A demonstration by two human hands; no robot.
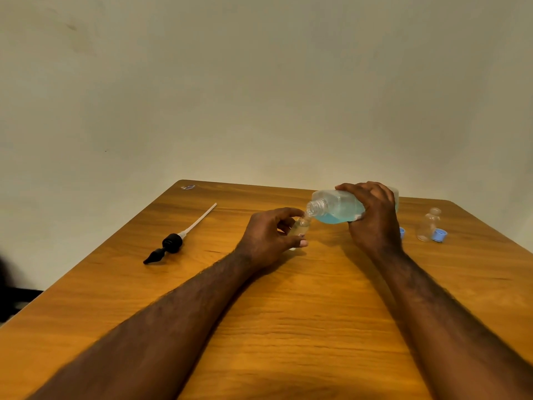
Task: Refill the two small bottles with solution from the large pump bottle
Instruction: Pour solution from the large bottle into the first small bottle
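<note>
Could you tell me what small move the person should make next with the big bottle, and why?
Probably tip the large bottle slightly further in the right hand. Its open neck sits right at the mouth of the small bottle held by the left hand, but the blue solution pools low and seems short of the neck.

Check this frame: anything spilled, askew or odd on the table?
No spill visible. The pump head lies on its side, left on the table, unscrewed. The right hand tips the large bottle toward the small bottle in the left hand.
</note>
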